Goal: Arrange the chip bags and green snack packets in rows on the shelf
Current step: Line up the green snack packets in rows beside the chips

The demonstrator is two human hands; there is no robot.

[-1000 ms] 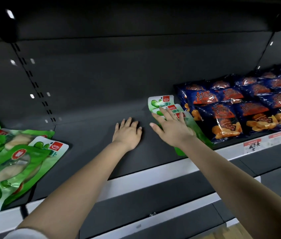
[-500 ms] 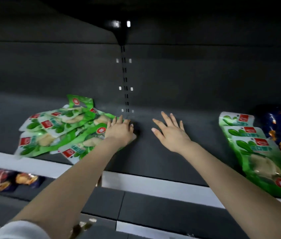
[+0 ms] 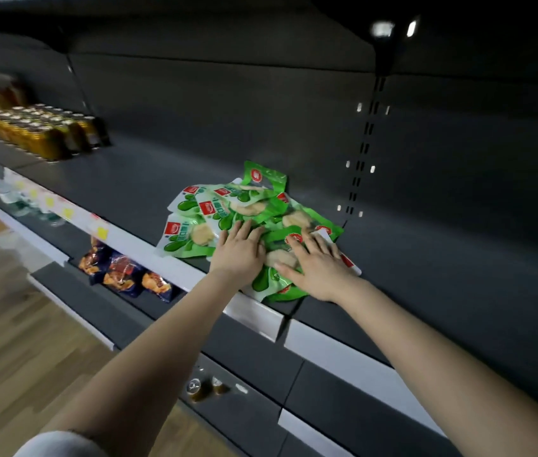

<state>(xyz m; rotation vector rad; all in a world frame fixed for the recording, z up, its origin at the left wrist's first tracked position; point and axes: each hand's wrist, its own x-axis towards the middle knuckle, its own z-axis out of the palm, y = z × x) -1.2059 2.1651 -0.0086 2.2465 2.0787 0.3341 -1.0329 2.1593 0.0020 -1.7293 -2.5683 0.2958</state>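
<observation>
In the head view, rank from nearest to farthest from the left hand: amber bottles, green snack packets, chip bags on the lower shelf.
1. green snack packets: directly under the left hand, touching it.
2. chip bags: on the lower shelf, to its left.
3. amber bottles: far left, at the back.

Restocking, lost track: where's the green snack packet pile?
Head view: the green snack packets lie heaped at the shelf's front edge under the left hand and right hand, left of the slotted upright.

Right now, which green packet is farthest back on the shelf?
The green packet at the far end of the pile, nearest the back wall, red logo showing. The rest lie closer to the front, where the left hand and right hand rest on them.
</observation>
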